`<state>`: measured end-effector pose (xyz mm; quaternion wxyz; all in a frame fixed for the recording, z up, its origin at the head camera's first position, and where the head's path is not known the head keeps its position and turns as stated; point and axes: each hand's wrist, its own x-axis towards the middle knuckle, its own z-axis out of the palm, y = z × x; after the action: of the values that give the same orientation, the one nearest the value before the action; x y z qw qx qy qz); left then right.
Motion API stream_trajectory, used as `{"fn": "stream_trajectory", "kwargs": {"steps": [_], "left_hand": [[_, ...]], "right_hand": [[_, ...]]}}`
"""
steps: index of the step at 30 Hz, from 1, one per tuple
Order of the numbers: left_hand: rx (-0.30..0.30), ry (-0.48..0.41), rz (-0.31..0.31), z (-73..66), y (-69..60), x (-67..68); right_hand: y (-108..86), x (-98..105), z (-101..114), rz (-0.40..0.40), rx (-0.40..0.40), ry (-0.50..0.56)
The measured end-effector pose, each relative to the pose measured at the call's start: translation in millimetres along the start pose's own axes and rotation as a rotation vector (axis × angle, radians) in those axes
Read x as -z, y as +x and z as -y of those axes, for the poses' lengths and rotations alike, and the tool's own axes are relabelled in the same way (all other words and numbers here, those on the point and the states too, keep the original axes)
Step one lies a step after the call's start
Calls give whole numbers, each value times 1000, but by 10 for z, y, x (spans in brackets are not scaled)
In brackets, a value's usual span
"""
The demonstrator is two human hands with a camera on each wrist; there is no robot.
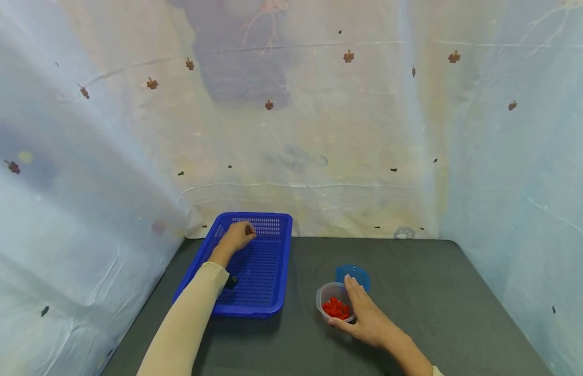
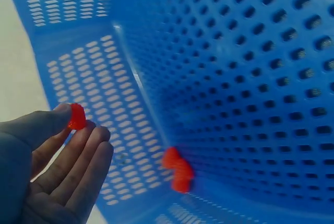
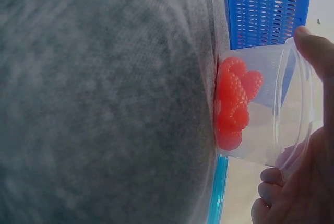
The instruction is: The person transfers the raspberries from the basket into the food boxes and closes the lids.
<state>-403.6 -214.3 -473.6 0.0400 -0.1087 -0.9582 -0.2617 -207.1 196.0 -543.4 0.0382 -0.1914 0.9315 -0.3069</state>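
Observation:
My left hand (image 1: pixel 236 237) is over the far left part of a blue perforated plastic basket (image 1: pixel 287 261). In the left wrist view, its thumb and fingers pinch a small red raspberry (image 2: pixel 77 117). More red raspberries (image 2: pixel 178 171) lie along the basket's inner edge; from the head view I cannot make them out. My right hand (image 1: pixel 366 319) grips the rim of a clear plastic container (image 3: pixel 261 109), thumb on one side and fingers on the other. Several red raspberries (image 3: pixel 233 101) sit at the bottom of that container, which stands upright on the table.
A round blue lid (image 1: pixel 362 274) lies just behind the container, partly hidden by the right fingers. The dark grey table (image 1: pixel 414 282) is bordered by pale patterned curtains (image 1: pixel 310 141) at the back and sides. A small dark object (image 1: pixel 231 282) shows beside the left sleeve.

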Motion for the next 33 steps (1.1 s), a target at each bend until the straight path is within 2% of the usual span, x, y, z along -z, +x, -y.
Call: {"fn": "stream_trajectory", "kwargs": {"steps": [4, 20, 33], "left_hand": [[-18, -16, 15, -118, -30, 27], [-160, -45, 15, -652, -207, 126], [-245, -84, 23, -974, -375, 91]], "right_hand": [[-7, 3, 11, -2, 1, 7], [1, 23, 36, 9, -17, 8], [-4, 28, 41, 12, -12, 3]]}}
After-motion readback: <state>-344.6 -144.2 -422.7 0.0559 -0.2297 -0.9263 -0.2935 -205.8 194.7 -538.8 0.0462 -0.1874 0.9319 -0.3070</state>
